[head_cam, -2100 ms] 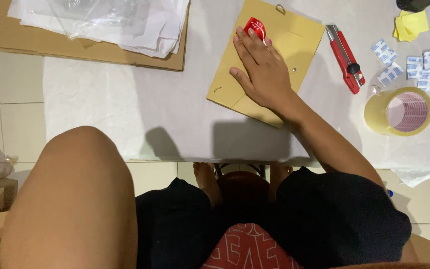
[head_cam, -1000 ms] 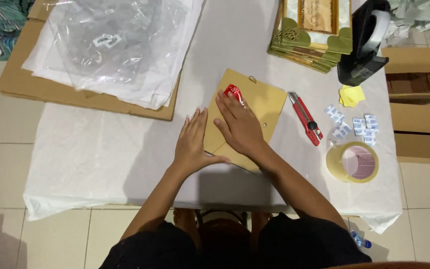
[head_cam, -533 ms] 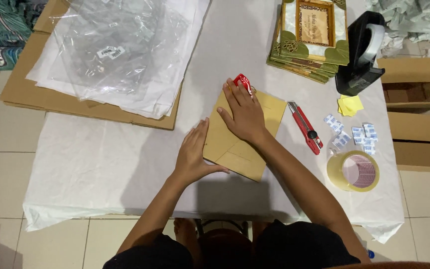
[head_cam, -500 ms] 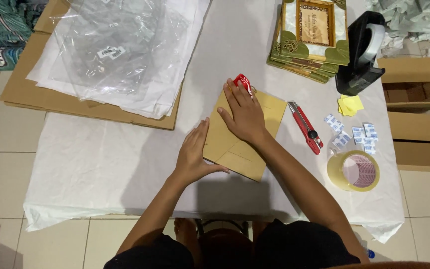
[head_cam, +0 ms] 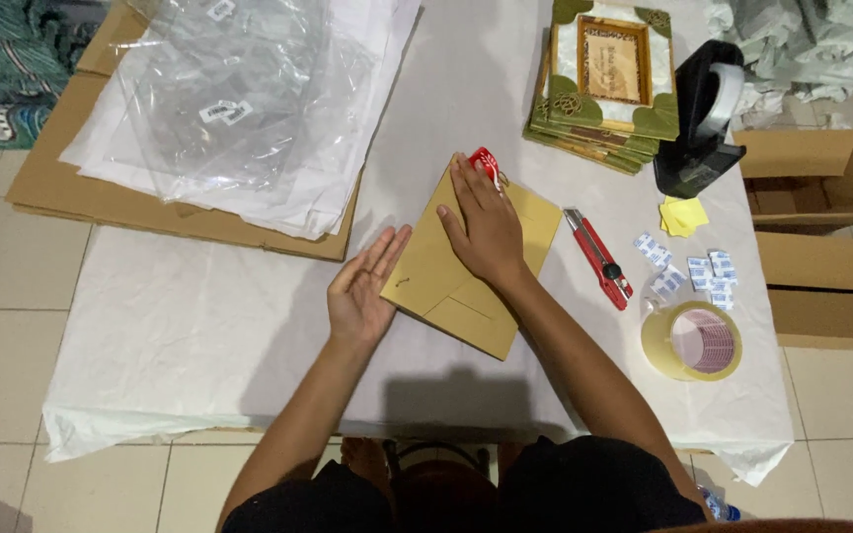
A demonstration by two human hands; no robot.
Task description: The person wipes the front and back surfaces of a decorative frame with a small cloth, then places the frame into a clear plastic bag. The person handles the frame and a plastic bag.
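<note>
Right hand (head_cam: pixel 486 225): laid flat, fingers spread, on the brown backing board (head_cam: pixel 471 262) – a red object (head_cam: pixel 484 163) at 12 o'clock.
Left hand (head_cam: pixel 364 279): open, palm up, at the board's 9 o'clock edge.
Board: mid-desk (head_cam: pixel 199 326).

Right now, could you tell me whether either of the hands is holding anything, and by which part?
Neither grips anything. The right hand lies flat on the brown board, pressing its upper middle; the left hand rests open-palmed against its left edge.

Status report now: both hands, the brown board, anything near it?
Right hand flat on brown board, fingertips at red item. Left hand open, palm up, at board's left edge. Red cutter lies right of board, apart.
</note>
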